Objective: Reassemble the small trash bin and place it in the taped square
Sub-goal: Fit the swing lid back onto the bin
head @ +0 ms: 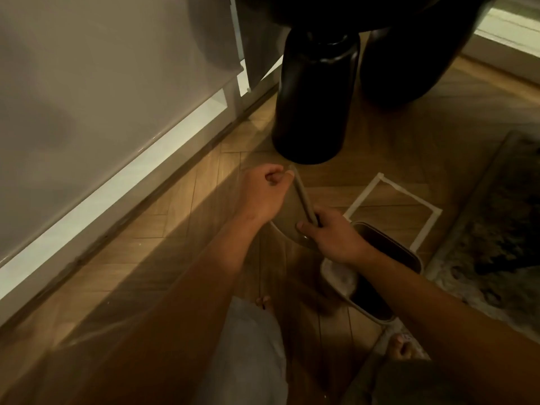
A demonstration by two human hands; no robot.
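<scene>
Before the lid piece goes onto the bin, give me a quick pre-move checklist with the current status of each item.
1. Both hands hold the lid piece: ok, left hand at its far end, right hand at its near end.
2. Bin body within reach: ok, on the floor under the right forearm.
3. Bin opening unobstructed: cannot tell, partly hidden by the arm.
4. Taped square free of objects: ok.
5. Bin inside the square: not ok, it overlaps only the near edge.
6. Lid orientation correct: cannot tell, blurred.

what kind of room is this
Probably a room in a home: herringbone wood floor, a patterned rug at the right, and a white cabinet along the wall. Which room, I cannot tell.
</scene>
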